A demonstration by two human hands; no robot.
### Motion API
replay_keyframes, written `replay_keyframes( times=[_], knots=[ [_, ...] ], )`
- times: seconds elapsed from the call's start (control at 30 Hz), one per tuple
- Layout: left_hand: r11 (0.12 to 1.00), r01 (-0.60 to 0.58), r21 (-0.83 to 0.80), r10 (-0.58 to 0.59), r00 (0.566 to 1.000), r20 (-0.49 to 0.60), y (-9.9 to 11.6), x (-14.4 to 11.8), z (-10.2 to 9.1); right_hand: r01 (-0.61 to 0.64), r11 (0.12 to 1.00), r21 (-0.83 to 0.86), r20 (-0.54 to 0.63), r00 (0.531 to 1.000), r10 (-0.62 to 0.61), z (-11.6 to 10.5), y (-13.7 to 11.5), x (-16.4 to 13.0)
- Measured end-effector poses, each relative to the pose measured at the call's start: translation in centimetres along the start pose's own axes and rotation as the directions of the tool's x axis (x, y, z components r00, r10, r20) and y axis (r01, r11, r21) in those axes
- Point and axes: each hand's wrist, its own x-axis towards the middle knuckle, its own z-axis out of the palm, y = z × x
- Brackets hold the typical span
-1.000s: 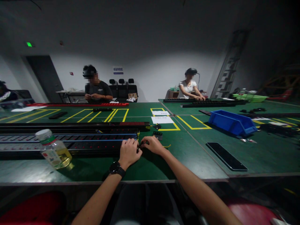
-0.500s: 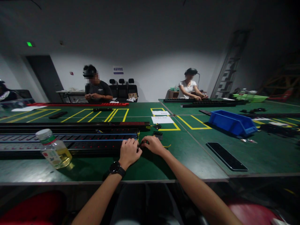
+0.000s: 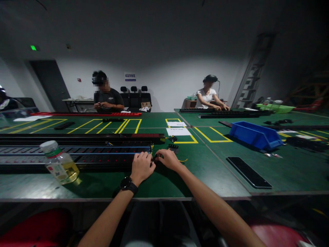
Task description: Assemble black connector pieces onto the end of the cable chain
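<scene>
Both hands met at the near end of the long black socket strip (image 3: pixel 77 159) on the green surface (image 3: pixel 205 168) — left hand (image 3: pixel 141 167) curled shut on it, right hand (image 3: pixel 168 159) pinching a small dark fitting, seemingly mid-attachment; alignment mattered next.

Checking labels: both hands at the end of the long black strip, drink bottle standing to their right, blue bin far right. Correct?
Not quite. The head view shows the drink bottle to the left of the left hand and right hand, beside the long black strip. Blue bin is right.

We are in a factory workroom: big green tables (image 3: pixel 205 161) with yellow lines, long black strips (image 3: pixel 77 156), a blue bin (image 3: pixel 254 135), other workers (image 3: pixel 106 97)
</scene>
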Motion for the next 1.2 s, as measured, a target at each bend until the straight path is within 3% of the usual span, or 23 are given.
replay_keyframes(
  times=[1.2],
  knots=[
    [1.000, 0.025, -0.016, -0.025, 1.000, 0.013, 0.34, -0.03, -0.66, -0.084, 0.991, -0.105, 0.068, 0.993, 0.092, -0.19, -0.38, -0.09]
  ],
)
